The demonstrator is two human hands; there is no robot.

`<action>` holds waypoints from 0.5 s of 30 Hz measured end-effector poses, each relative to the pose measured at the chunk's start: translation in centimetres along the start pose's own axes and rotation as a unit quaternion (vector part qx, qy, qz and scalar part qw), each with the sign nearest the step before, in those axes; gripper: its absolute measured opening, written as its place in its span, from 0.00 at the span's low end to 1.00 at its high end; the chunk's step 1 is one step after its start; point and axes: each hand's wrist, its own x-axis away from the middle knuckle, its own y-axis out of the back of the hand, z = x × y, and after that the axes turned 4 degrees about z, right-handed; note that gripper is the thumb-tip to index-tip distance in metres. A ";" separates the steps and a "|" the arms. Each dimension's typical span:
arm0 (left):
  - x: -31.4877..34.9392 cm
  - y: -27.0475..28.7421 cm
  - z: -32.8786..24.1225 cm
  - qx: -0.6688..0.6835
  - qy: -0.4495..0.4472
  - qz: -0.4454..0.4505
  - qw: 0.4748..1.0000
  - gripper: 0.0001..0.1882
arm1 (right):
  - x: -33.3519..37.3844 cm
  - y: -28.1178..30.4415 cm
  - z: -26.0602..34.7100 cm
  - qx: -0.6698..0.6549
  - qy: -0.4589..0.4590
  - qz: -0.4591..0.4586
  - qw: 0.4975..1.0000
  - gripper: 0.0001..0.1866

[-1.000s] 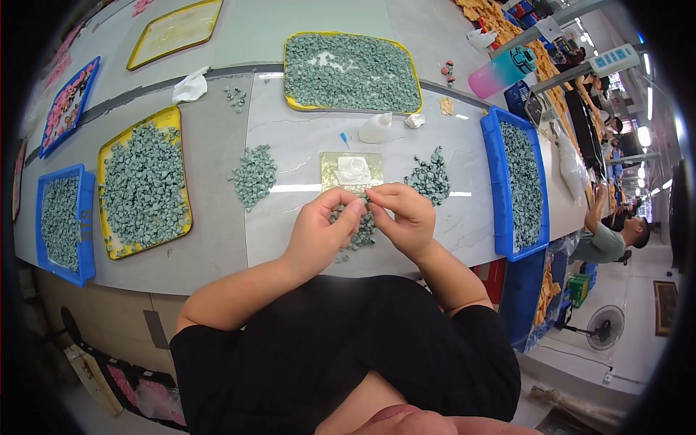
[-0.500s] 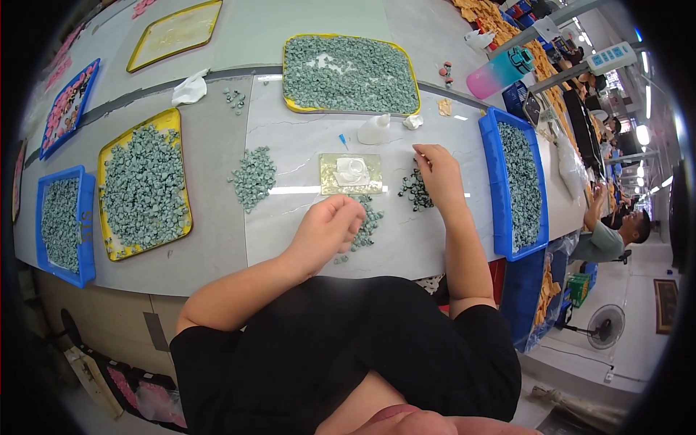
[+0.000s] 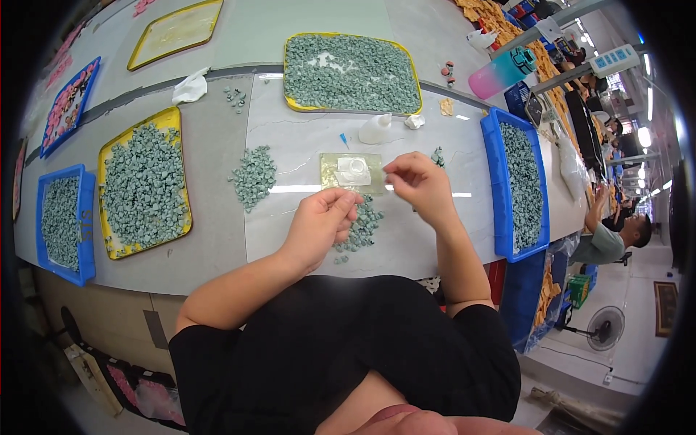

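The person's two hands are apart over the pale surface [image 3: 297, 138], near each other. The left hand [image 3: 315, 226] is beside the near pile of small green pieces [image 3: 366, 226], its thumb and forefinger drawn close together; whether they are closed on a piece is too small to tell. The right hand [image 3: 422, 187] is curled at the right edge of a square plate [image 3: 329, 163], and one cannot tell whether its fingertips hold anything. A white piece with a round form [image 3: 353, 171] lies on the plate. Beyond the right hand, part of a dark green pile [image 3: 438, 156] shows, the rest hidden by the hand; another green pile [image 3: 254, 177] lies left of the plate. Past the plate are a white bottle [image 3: 374, 130] and a small blue tip [image 3: 344, 139]. Farther back is a yellow-rimmed tray [image 3: 348, 110] spread with green pieces, and a blue bin [image 3: 500, 210] at the right holds more.
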 end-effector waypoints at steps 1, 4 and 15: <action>-0.1 -0.1 0.1 -0.004 0.012 -0.004 1.000 0.11 | 0.5 -0.5 1.0 -0.076 0.021 0.016 0.997 0.08; -0.2 -0.1 0.4 -0.003 0.023 0.010 1.000 0.12 | 1.8 -1.7 2.2 -0.156 0.062 0.025 0.985 0.07; -0.2 -0.2 0.5 0.044 -0.009 0.025 0.999 0.08 | 2.5 -3.7 2.7 0.077 0.248 -0.085 0.962 0.12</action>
